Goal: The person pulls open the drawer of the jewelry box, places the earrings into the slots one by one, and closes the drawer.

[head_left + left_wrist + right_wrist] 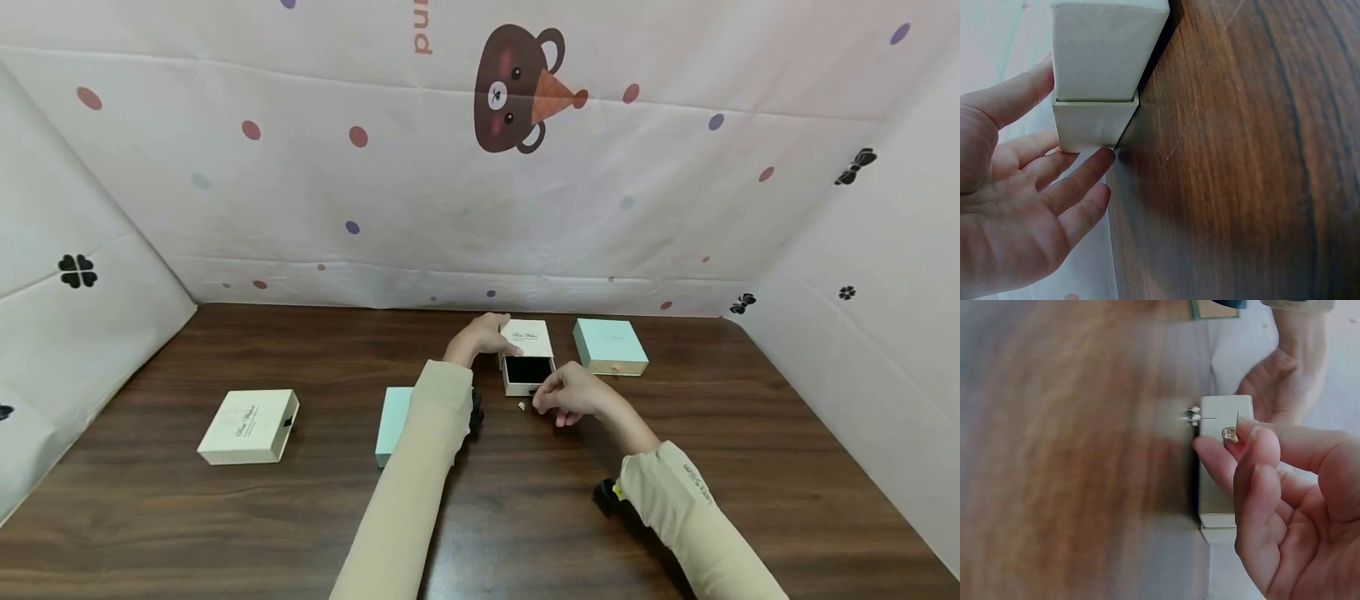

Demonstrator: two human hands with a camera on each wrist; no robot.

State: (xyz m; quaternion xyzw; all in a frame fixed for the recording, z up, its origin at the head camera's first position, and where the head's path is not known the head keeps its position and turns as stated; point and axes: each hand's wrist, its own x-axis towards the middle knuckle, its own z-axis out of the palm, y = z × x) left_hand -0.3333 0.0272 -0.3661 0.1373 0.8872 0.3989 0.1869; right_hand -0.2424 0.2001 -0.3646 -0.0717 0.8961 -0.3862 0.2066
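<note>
Carefully: right of the head view's centre, the right hand (572,393) pinches a small stud (1229,434), best moved slowly, clear of the second stud (522,406) before the white box (527,332) and its pulled-out drawer (517,389). Beyond, the left hand (480,335), loosely spread, touches that box and should steady it.

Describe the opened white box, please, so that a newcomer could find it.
On the dark brown wooden table, look between the left hand and right hand near the far edge. That white rectangular box shows a black-lined drawer pulled out; the other white box is closed.
</note>
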